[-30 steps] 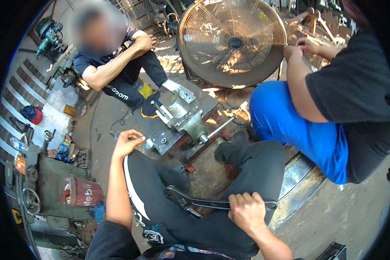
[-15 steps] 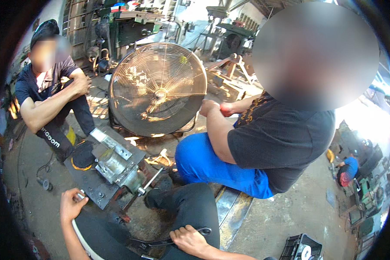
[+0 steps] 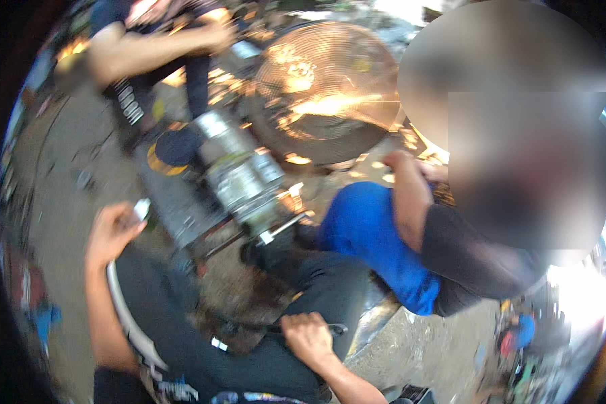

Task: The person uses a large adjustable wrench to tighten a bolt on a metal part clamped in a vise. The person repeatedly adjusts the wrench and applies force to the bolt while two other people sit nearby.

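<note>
My left hand [image 3: 112, 236] is closed, with a small shiny metal piece [image 3: 141, 209] pinched at its fingertips. It is beside my left thigh, left of a dark metal bench plate [image 3: 194, 232]. On that plate a bench vise [image 3: 244, 178] is mounted, its handle bar [image 3: 286, 227] pointing toward my knee. A dark round thing with a yellow-orange rim [image 3: 175, 149] lies beside the vise. My right hand [image 3: 308, 337] rests on my right thigh, closed over a dark wrench [image 3: 337, 329]. The wrench's ring end sticks out right of the hand; motion blurs its other end.
A large round floor fan [image 3: 326, 94] stands beyond the vise. One person with folded arms [image 3: 161, 50] sits at far left; another in blue trousers [image 3: 377, 236] sits close on my right. A dark crate [image 3: 414, 394] is at the lower edge. Another person [image 3: 518, 333] crouches far right.
The whole view has swung and blurred, so the vise, fan and people appear shifted right. My left hand has moved slightly farther from the vise, still pinching the metal piece. My right hand stays on the wrench.
</note>
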Motion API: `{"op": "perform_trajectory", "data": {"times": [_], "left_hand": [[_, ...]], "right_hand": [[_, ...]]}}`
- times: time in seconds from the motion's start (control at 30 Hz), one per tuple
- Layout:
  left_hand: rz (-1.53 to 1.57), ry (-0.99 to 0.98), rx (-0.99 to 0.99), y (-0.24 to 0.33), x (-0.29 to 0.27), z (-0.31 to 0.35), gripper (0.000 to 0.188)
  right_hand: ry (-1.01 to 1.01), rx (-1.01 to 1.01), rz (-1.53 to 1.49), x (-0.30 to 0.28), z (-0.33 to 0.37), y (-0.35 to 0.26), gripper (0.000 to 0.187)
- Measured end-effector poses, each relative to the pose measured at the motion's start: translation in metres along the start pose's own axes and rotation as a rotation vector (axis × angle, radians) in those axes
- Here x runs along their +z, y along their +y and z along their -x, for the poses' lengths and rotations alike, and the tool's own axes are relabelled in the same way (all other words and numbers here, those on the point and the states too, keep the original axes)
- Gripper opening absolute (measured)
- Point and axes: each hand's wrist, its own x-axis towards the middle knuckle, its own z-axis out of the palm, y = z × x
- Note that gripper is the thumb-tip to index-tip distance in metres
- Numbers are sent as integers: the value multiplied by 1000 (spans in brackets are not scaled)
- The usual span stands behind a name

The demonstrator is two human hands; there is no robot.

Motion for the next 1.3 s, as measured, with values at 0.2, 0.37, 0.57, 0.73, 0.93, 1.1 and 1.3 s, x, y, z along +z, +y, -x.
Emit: {"op": "perform_trajectory", "data": {"times": [0.2, 0.37, 0.57, 0.73, 0.93, 1.1, 1.3], "left_hand": [[-45, 60, -27, 14, -2, 4, 25], [-31, 44, -96, 21, -4, 4, 22], [-18, 38, -87, 19, -6, 4, 23], [-37, 5, -95, 21, -4, 4, 23], [-36, 20, -36, 22, -6, 6, 22], [36, 34, -44, 15, -6, 6, 20], [77, 36, -38, 13, -6, 7, 20]], "right_hand": [[-89, 88, -99, -17, 2, 8, 31], [68, 344, -290, -41, 8, 25, 26], [213, 613, -586, -62, 7, 43, 25], [349, 651, -591, -73, -19, 64, 22], [455, 608, -702, -83, -41, 78, 21], [440, 573, -680, -90, -48, 86, 21], [299, 487, -650, -112, -49, 99, 30]]}}
